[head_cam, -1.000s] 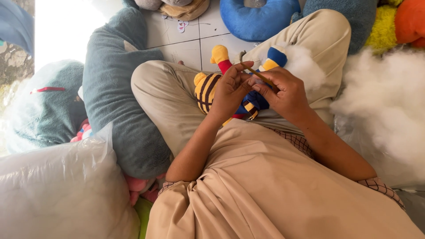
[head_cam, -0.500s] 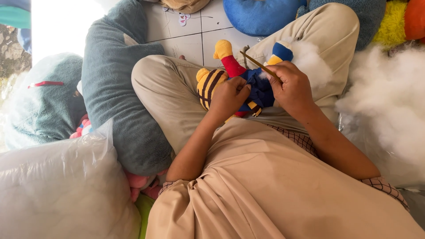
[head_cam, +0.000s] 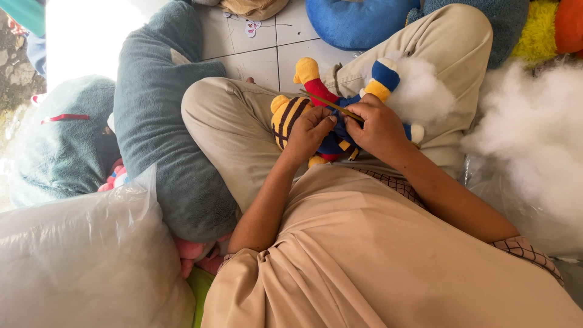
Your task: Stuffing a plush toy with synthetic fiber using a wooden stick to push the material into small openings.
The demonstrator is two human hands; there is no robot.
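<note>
Since half a second ago, my right hand [head_cam: 379, 127] has swung the thin stick [head_cam: 331, 104] down from a steep tilt to lie nearly flat, its free end pointing toward ten o'clock across the plush doll [head_cam: 316, 115]. That hand is closed around the stick's near end. My left hand [head_cam: 310, 130] is closed too, pinching the doll's blue and striped body just at nine o'clock of the right hand, the two hands touching. The doll lies on my lap [head_cam: 243, 121], yellow foot toward twelve o'clock. A tuft of white stuffing [head_cam: 419, 91] sits at two o'clock of the right hand, against the doll's blue and yellow limb; a larger heap of filling [head_cam: 534, 127] lies well off at three o'clock.

To do this well, I judge the left hand should keep the fabric taut around the opening while the stick pushes short and straight, so the tip does not pierce the cloth or slip toward the fingers. I cannot see the opening itself.
</note>
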